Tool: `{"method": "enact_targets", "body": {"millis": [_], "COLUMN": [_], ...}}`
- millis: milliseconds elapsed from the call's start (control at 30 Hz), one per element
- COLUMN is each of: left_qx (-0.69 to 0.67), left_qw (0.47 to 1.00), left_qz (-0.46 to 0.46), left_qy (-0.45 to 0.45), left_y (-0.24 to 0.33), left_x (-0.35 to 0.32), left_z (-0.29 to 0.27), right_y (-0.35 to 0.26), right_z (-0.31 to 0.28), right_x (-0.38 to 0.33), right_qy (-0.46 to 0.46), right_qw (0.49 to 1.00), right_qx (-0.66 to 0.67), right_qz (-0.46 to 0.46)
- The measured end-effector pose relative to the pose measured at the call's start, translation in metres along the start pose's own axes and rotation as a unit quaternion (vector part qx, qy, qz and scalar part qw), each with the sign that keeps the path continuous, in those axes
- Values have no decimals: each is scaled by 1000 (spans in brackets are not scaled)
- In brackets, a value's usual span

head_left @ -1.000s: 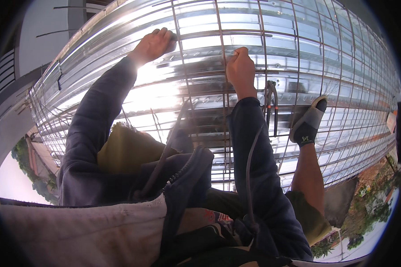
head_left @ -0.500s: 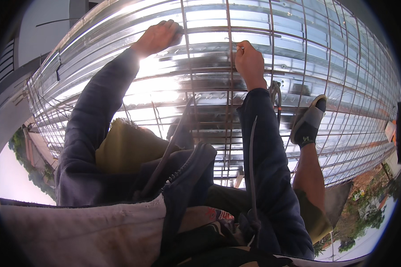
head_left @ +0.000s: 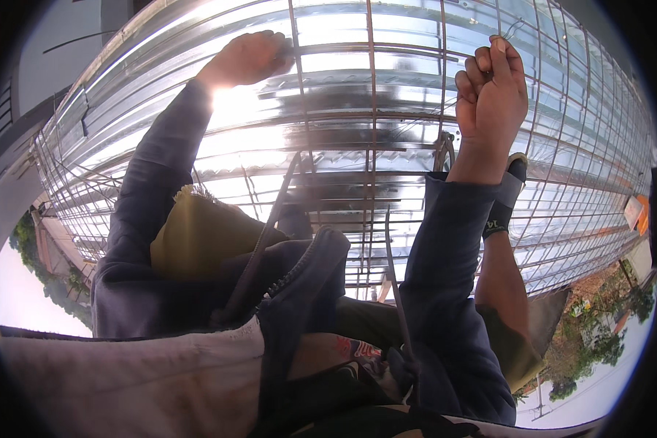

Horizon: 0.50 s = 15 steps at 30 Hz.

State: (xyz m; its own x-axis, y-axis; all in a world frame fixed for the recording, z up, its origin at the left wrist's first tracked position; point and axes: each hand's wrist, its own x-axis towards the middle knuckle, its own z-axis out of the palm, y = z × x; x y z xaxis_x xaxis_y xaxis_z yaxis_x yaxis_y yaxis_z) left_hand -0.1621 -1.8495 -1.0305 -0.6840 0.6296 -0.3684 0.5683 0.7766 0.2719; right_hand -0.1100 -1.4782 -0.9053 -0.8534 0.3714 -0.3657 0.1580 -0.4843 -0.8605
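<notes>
Raised at the upper right, my right hand (head_left: 491, 91) is closed, thumb and forefinger pinching a thin piece of tie wire (head_left: 515, 29) whose curled end sticks out past the fingertips. My left hand (head_left: 248, 57) is closed at the upper left, beside a lengthwise rebar (head_left: 297, 77); what its curled fingers hold, if anything, is hidden. Both hands are over a grid of rusty reinforcing bars (head_left: 373, 87) lying above shiny corrugated metal decking (head_left: 336, 98). A pincer-like tool (head_left: 444, 152) stands in the grid just left of my right wrist.
My foot in a dark sock and sandal (head_left: 515, 182) rests on the mesh at the right. A grey wall (head_left: 73, 44) rises at the far left. An orange object (head_left: 642, 212) is at the right edge, with trees (head_left: 598, 354) and ground below.
My right hand has moved right and up from the middle bars, with the wire now showing at its fingertips. My left hand has shifted slightly left and stays closed.
</notes>
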Motion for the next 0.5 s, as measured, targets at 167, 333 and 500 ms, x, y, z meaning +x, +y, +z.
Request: {"method": "enact_targets", "body": {"millis": [167, 333, 500], "left_qx": [-288, -539, -374], "left_qw": [941, 840, 923], "left_qz": [-16, -25, -81], "left_qy": [176, -62, 36], "left_y": [53, 152, 126], "left_x": [18, 5, 1], "left_z": [-104, -74, -68], "right_y": [-10, 7, -15], "right_z": [31, 19, -59], "right_x": [27, 49, 60], "right_qy": [-67, -7, -4], "right_qw": [986, 980, 597], "right_qx": [149, 183, -802], "right_qz": [-35, -75, -18]}}
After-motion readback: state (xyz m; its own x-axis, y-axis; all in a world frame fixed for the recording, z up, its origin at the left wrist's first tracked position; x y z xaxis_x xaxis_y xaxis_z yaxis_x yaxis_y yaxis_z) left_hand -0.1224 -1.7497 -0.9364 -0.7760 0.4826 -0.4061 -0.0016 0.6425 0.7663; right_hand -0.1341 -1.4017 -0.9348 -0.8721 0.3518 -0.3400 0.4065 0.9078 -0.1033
